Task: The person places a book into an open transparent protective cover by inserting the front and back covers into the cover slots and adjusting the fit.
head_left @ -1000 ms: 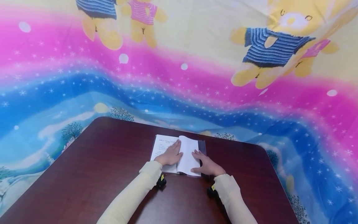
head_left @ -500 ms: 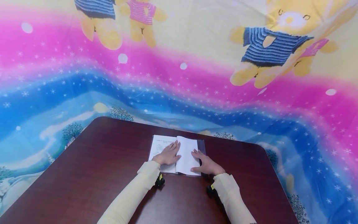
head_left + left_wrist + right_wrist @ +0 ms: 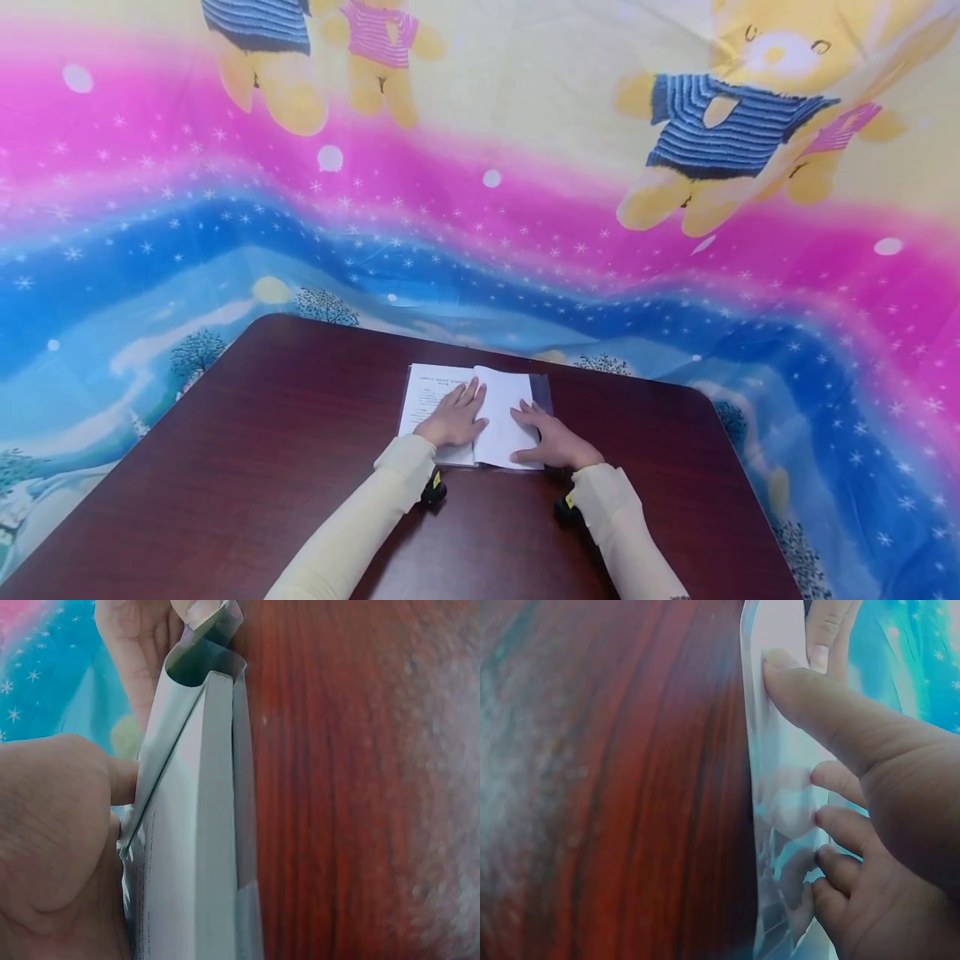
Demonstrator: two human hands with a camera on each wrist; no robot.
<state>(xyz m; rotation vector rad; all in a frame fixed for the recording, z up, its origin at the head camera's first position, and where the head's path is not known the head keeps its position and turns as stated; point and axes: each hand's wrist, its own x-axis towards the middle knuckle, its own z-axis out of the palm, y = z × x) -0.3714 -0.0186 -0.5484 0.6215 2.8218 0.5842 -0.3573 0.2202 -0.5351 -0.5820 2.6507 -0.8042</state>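
Observation:
An open book (image 3: pixel 420 400) lies on the table, printed text on its left page and a blank white right page (image 3: pixel 504 429). A clear plastic cover (image 3: pixel 543 396) shows past its right edge. My left hand (image 3: pixel 453 417) rests on the left page beside the spine, fingers extended. With spread fingers my right hand (image 3: pixel 558 442) touches the right page near its outer edge. In the left wrist view the page block (image 3: pixel 214 787) stands thick, and the right page bows up near the spine. The right thumb (image 3: pixel 802 690) presses on the page in the right wrist view.
The dark reddish-brown table (image 3: pixel 225 467) has rounded far corners. Behind it hangs a colourful cloth (image 3: pixel 525 208) printed with bears and snowflakes. A small black device (image 3: pixel 433 490) sits under the left wrist, another device (image 3: pixel 567 510) under the right.
The book's left side and my left hand have shifted slightly left from the earliest frame. My right hand has stayed almost in place on the right page.

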